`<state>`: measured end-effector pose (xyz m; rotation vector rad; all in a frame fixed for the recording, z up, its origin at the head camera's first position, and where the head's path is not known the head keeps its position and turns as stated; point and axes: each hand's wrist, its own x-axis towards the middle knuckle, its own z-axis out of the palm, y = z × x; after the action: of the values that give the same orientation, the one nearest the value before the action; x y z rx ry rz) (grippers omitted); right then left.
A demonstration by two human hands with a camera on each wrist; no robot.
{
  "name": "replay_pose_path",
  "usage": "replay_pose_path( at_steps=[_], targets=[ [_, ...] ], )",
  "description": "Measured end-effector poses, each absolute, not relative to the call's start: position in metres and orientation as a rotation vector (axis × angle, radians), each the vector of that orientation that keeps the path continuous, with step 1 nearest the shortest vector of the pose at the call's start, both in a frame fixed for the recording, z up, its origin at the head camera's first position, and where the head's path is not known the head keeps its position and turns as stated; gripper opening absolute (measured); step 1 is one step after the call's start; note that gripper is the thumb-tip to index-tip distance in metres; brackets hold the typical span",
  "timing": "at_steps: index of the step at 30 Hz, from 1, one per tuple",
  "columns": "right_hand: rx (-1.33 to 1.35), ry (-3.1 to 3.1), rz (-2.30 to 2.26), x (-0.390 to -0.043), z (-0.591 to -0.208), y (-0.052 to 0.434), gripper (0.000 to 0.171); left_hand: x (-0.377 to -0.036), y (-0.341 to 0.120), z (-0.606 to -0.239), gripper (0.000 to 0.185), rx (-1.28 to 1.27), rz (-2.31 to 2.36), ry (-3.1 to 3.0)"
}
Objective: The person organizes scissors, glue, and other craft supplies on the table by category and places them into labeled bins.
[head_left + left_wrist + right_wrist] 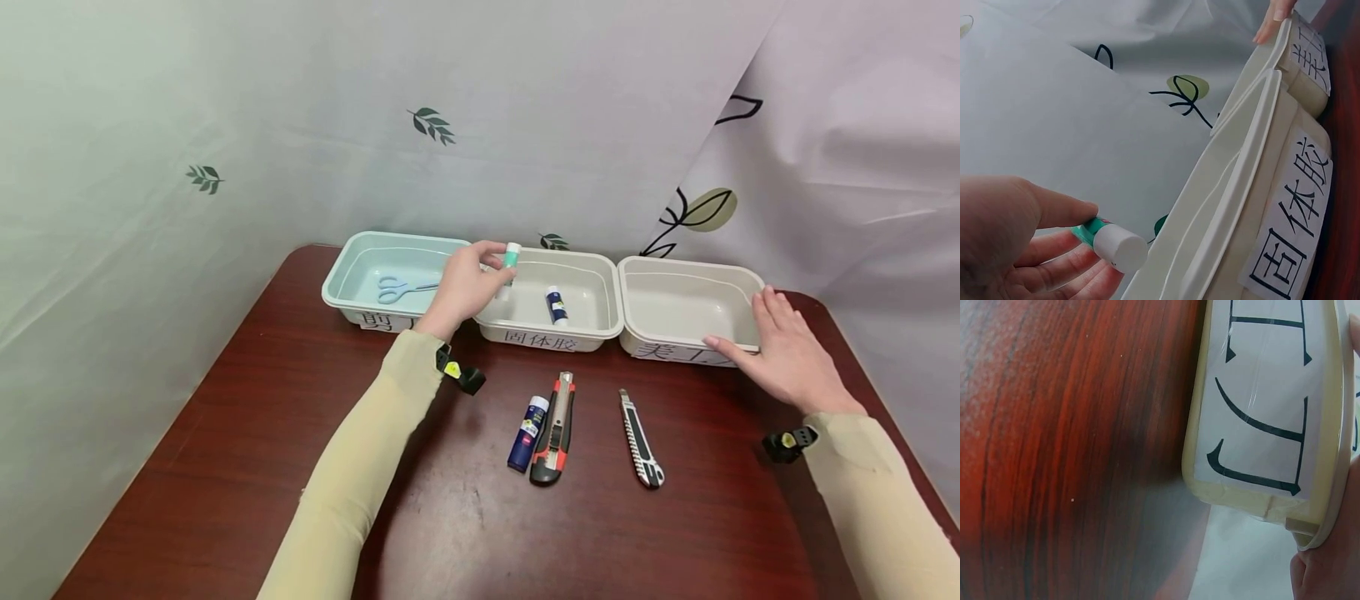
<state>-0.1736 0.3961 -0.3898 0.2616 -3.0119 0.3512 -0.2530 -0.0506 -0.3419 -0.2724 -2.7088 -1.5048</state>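
Observation:
My left hand [467, 287] pinches a green glue stick with a white cap [512, 256] between thumb and fingers. It is over the left end of the middle cream bin [594, 342]; in the left wrist view the glue stick's white cap [1121, 248] points toward that bin's inside. A dark blue glue stick [557, 307] lies in this bin. My right hand [795, 362] rests at the right end of the right cream bin [627, 342], fingers extended along its rim and thumb spread over the front edge. The right wrist view shows this bin's labelled front [1260, 412].
Blue-handled scissors [392, 292] lie in the pale blue bin [330, 292] on the left. On the dark red table [247, 433] lie another blue glue stick [527, 435], a red-and-black utility knife [552, 437] and a white-and-black one [639, 442]. A patterned curtain [300, 125] hangs behind.

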Motion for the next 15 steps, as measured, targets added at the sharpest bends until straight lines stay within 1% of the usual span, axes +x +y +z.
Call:
replay_pose_path(
  at_steps=[15],
  targets=[
    [0.256, -3.015, 0.350, -0.175, -0.391, 0.397, 0.104, -0.266, -0.032, -0.345, 0.043, -0.274, -1.493, -2.737]
  ],
)
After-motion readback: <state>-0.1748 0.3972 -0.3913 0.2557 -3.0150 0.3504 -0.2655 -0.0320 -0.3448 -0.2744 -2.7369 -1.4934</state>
